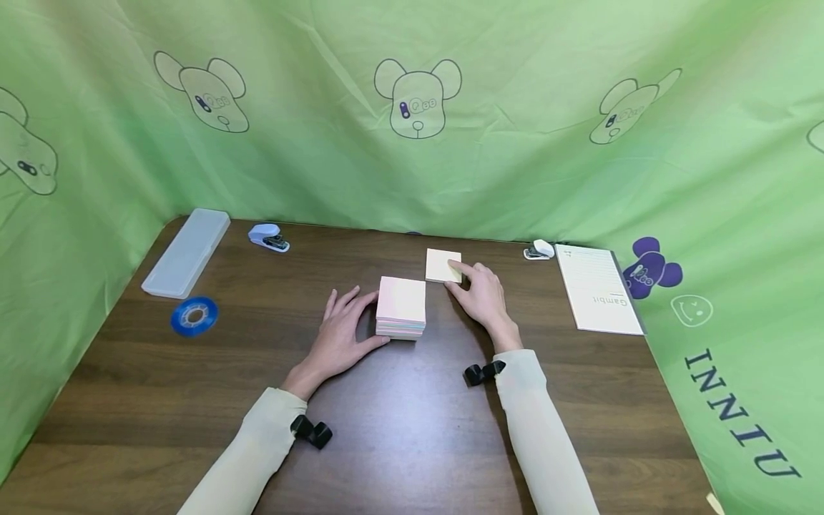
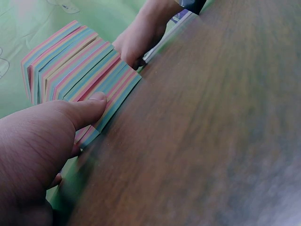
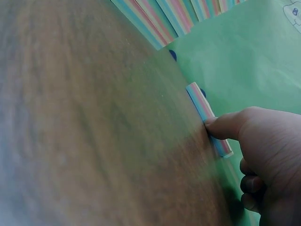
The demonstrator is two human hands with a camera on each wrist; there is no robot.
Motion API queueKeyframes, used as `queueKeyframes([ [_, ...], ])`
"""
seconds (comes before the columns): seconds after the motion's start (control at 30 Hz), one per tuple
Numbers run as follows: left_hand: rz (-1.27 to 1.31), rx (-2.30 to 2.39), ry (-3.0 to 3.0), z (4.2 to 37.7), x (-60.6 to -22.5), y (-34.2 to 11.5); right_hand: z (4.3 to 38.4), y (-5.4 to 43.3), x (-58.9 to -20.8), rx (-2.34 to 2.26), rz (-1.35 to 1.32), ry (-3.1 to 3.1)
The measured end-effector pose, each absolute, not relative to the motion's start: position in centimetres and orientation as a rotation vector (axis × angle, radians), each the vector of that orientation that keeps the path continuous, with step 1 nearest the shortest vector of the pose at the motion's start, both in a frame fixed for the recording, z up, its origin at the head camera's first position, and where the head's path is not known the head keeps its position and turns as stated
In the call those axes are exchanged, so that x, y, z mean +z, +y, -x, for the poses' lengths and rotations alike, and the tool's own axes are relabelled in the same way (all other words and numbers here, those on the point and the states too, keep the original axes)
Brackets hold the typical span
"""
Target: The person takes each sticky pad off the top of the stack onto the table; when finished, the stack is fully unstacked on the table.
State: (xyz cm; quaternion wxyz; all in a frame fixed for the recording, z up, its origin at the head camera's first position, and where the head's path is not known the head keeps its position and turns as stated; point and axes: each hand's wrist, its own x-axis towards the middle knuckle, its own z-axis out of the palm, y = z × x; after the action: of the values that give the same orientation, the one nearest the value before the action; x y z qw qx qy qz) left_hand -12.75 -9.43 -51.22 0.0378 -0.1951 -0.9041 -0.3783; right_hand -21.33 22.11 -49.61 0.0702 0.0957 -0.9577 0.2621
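Note:
A tall stack of coloured paper pads [image 1: 400, 304] stands mid-table, pale pink on top, with striped pink, yellow, green and blue edges. My left hand [image 1: 342, 335] rests against its left side, fingers spread; in the left wrist view the thumb [image 2: 89, 109] lies along the striped front face. Just behind and right of the stack lies a thin square paper pad [image 1: 439, 265], cream on top. My right hand [image 1: 481, 295] pinches that pad by its right part, index finger on top. In the right wrist view the thumb presses the thin pad's striped edge [image 3: 202, 104].
A translucent case [image 1: 187, 254], a blue tape roll [image 1: 178, 323] and a blue stapler [image 1: 265, 234] lie at the left. Back right hold a white stapler [image 1: 541, 249] and a notebook [image 1: 595, 286]. A green printed curtain [image 1: 412, 179] encloses the table's back and sides.

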Motion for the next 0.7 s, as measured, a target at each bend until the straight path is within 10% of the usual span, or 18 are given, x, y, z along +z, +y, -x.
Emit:
queueKeyframes([
  [0.7, 0.607, -1.154, -2.765, 12.77, -51.19, -9.53, 21.04, 22.46, -50.12, 0.918, -0.31, -2.799],
])
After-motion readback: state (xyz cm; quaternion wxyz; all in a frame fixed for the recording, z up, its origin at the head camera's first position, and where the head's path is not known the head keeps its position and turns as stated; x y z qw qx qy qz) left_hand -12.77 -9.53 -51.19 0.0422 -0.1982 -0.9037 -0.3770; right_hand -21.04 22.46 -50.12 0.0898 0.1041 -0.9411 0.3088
